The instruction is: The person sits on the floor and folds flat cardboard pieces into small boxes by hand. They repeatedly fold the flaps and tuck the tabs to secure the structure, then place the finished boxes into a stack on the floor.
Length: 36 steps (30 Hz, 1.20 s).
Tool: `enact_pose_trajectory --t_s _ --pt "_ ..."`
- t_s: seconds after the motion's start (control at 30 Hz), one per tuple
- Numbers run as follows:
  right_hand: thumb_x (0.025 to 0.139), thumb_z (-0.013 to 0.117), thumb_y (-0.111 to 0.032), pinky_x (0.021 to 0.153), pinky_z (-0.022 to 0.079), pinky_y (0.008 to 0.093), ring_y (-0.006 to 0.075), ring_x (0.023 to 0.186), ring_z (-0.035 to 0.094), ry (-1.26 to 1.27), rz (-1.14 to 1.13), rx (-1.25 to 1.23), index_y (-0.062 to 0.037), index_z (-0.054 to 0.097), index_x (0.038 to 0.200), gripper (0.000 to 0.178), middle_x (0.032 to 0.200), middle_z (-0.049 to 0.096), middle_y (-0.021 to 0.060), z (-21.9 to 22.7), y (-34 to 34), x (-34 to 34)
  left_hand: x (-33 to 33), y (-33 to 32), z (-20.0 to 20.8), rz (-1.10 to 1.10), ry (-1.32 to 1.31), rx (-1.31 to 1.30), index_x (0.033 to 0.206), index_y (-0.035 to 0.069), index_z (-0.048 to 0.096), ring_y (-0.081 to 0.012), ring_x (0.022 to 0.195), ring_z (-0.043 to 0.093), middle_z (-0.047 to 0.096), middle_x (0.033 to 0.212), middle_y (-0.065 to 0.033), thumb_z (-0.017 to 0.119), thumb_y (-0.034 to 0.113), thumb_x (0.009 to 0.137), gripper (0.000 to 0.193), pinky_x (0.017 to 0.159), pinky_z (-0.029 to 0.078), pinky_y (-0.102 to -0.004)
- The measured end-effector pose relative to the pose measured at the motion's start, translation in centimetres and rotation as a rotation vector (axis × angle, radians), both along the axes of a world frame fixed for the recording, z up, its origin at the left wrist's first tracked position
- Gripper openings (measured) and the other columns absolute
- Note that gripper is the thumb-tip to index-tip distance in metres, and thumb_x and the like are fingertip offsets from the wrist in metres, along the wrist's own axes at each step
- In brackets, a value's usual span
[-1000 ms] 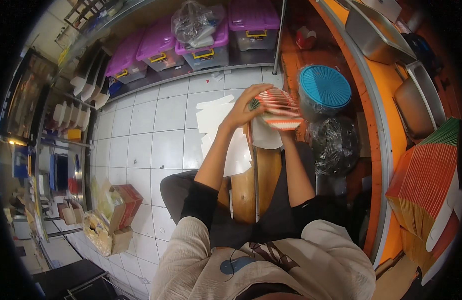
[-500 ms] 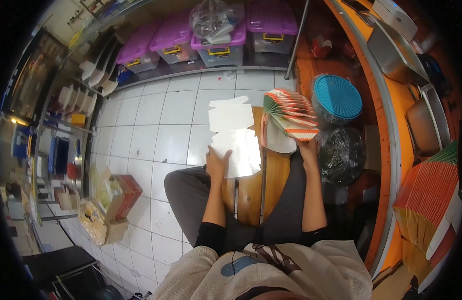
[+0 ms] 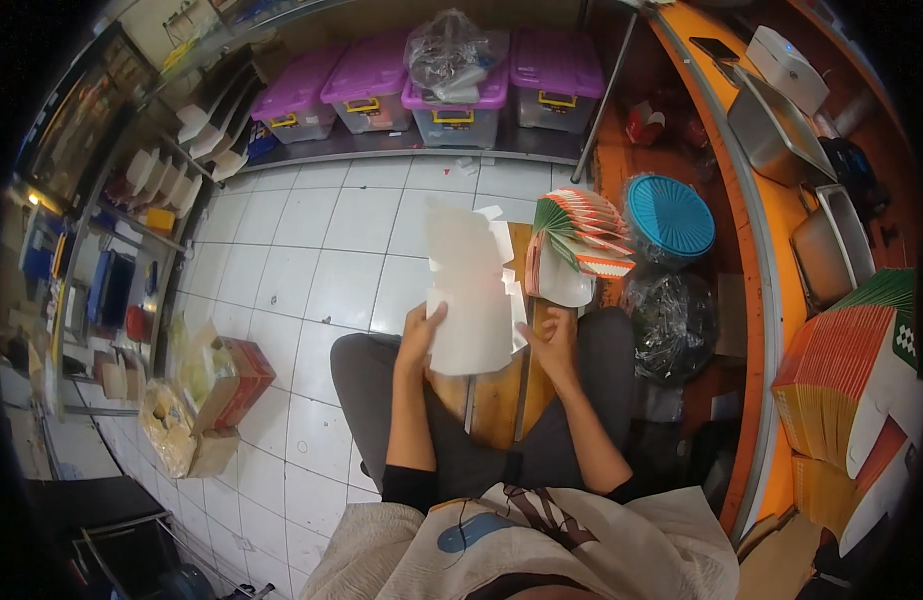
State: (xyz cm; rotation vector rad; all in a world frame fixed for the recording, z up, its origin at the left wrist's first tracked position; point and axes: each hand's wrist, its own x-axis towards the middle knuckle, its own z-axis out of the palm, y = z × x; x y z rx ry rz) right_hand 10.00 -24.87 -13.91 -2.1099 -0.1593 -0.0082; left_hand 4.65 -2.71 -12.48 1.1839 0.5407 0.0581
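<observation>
- The white card sheet [image 3: 468, 300] is in front of me, above the wooden surface [image 3: 496, 400] between my knees; its far part is blurred. Its long axis runs nearly straight away from my body, near end by my lap, far end toward the bins. Notched flaps stick out along its right side.
- My left hand [image 3: 416, 338] has its fingers closed on the sheet's near left edge, thumb on top.
- My right hand [image 3: 554, 348] is partly open beside the near right edge, fingers loosely curled and a gap between them and the thumb. The thumb is at the card's edge; I cannot tell whether it touches.
- Just past my right hand, a fanned stack of folded cartons [image 3: 584, 228] sits on the surface, printed in red, white and green stripes.
- Beyond it to the right are a tub with a ribbed blue lid [image 3: 669, 214] and, nearer me, a shiny plastic bundle [image 3: 669, 322].
- Farther right, a larger carton stack [image 3: 836, 375] shows red and green print with a white checked patch.
- On the tiled floor to my left is a cardboard box [image 3: 243, 385] with a red printed side, its lettering too small to read.
- Ahead, purple-lidded bins [image 3: 459, 118] with yellow handles line a low shelf.
</observation>
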Motion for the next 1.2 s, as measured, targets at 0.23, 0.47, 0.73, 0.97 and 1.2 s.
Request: enact_pose_trajectory --t_s 0.23,0.47,0.73,0.97,1.2 --pt "0.081 0.066 -0.023 0.083 0.044 0.0287 0.0181 0.098 0.054 0.863 0.536 0.659 0.0048 0.046 0.118 0.05 0.109 0.056 0.0096 4.7 1.3 -0.4 -6.3 0.1 5.0 0.017 -0.002 -0.085 0.121 -0.004 0.045 -0.0196 0.1 0.055 0.055 0.111 -0.0125 0.056 0.021 0.088 0.043 0.083 0.045 -0.0318" --pt "0.093 0.042 -0.031 0.083 0.04 0.0314 0.0194 0.092 0.05 0.348 0.306 0.316 0.0068 0.037 0.121 0.047 0.101 0.053 0.0126 6.3 7.8 -4.5 -8.5 -6.0 5.2 0.124 -0.085 0.631 0.113 -0.004 0.048 -0.0316 0.097 0.054 0.055 0.106 -0.0208 0.044 0.027 0.092 0.038 0.085 0.041 -0.0358" --pt "0.093 0.042 -0.027 0.093 0.033 0.0345 0.0239 0.11 0.042 0.074 0.514 -0.103 0.0041 0.042 0.117 0.039 0.116 0.047 0.0152 5.7 10.2 -7.5 -8.0 -5.0 6.9 0.552 0.114 1.24 0.119 -0.009 0.033 -0.0412 0.095 0.05 0.045 0.11 -0.026 0.049 0.023 0.087 0.048 0.08 0.041 -0.0441" --pt "0.091 0.049 -0.026 0.082 0.041 0.0294 0.0164 0.093 0.053 0.447 0.289 0.629 0.0044 0.054 0.11 0.036 0.101 0.06 0.0107 5.7 9.6 -6.3 -9.9 -2.8 7.7 0.036 -0.047 1.327 0.132 -0.005 0.024 -0.0379 0.124 0.027 0.031 0.131 -0.0254 0.059 0.014 0.077 0.067 0.1 0.02 -0.0496" --pt "0.09 0.053 -0.019 0.085 0.04 0.0272 0.013 0.095 0.051 0.701 0.475 0.966 0.0029 0.049 0.113 0.032 0.105 0.055 0.0058 10.7 9.4 -5.6 -10.9 -2.0 7.6 0.215 -0.26 1.377 0.109 0.012 0.058 -0.0334 0.124 0.031 0.045 0.125 -0.015 0.063 0.006 0.068 0.042 0.1 0.025 -0.0451"
